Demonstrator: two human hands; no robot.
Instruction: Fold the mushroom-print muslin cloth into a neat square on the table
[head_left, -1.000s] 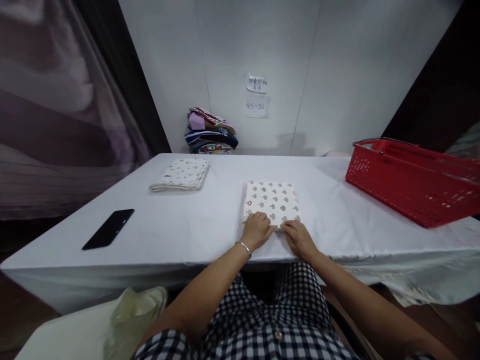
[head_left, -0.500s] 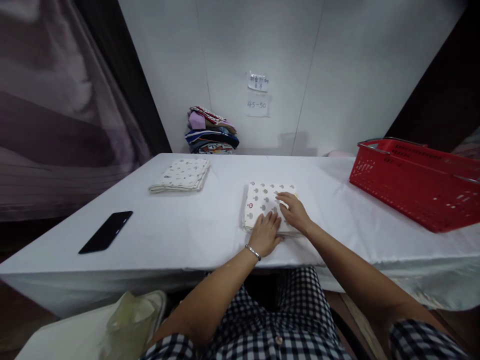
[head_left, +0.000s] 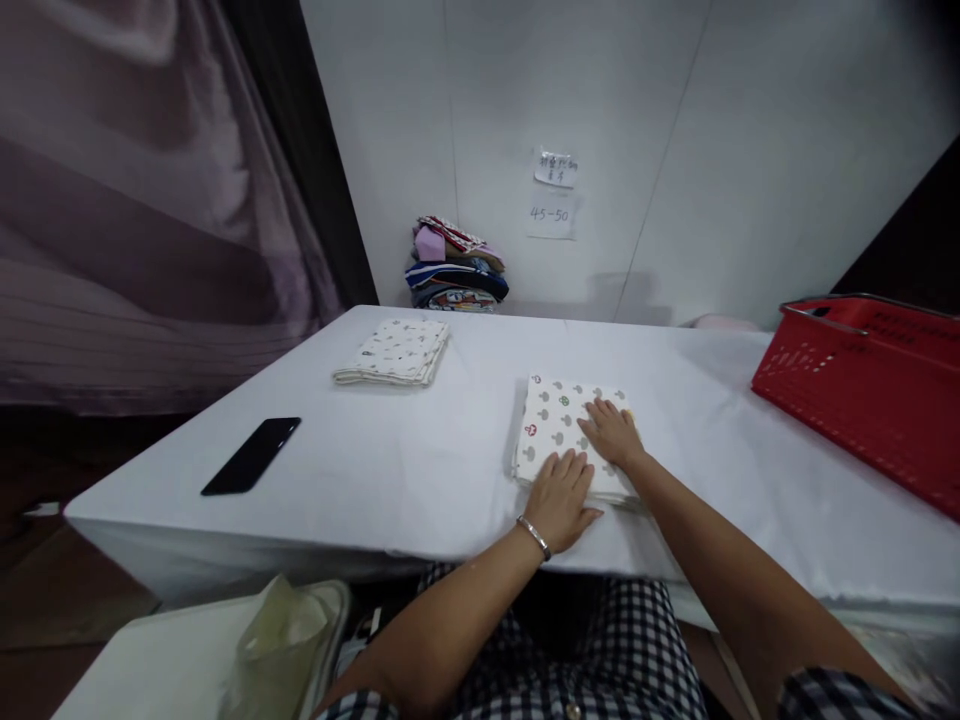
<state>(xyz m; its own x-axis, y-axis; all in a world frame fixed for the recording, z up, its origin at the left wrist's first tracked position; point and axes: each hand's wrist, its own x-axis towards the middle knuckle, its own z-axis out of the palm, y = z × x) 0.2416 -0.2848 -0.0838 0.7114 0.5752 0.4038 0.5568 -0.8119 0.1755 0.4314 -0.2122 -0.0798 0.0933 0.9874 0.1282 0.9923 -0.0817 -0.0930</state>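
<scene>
A folded white cloth (head_left: 551,418) printed with grey tree shapes, plus a red and a green one, lies near the table's front edge. My left hand (head_left: 561,500), with a silver bracelet at its wrist, rests flat across the cloth's near edge, fingers stretched out. Farther up on the right part of the cloth, my right hand (head_left: 611,432) lies palm down with its fingers spread. Neither hand grips anything. Another folded white cloth (head_left: 397,350) with small dark prints sits apart, at the back left of the table.
A black phone (head_left: 252,456) lies at the table's left. On the right stands a red plastic basket (head_left: 862,390) with metal handles. Folded clothes (head_left: 457,265) are stacked behind the table against the wall. A white seat (head_left: 172,650) with a translucent bag (head_left: 274,650) is below at left.
The whole view has shifted, so things appear farther right. My right hand has flattened onto the cloth with its fingers spread; my left hand stays at the near edge.
</scene>
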